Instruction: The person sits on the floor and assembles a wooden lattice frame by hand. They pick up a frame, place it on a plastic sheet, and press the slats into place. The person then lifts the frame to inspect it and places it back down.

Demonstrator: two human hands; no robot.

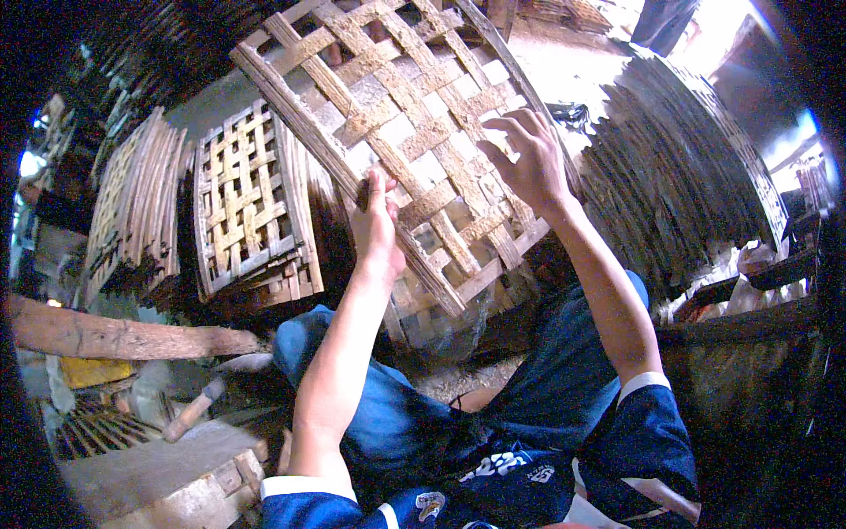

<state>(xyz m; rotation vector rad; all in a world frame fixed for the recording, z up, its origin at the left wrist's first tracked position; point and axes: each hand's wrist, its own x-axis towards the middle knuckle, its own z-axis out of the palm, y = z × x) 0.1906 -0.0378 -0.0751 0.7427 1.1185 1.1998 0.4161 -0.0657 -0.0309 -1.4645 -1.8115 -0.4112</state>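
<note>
Your navy shirt (564,494) nearest; your left hand (377,225) pinches left edge of woven panel (429,134); right hand (534,166), spread, near its right edge.

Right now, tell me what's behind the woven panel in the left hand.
Through the gaps in the woven panel, pale, bright patches show, too washed out to identify. Whatever lies directly behind its slats is covered.

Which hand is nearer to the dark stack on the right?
Right. The right hand is left of the stack; the left hand, farther left, grips the woven panel.
</note>
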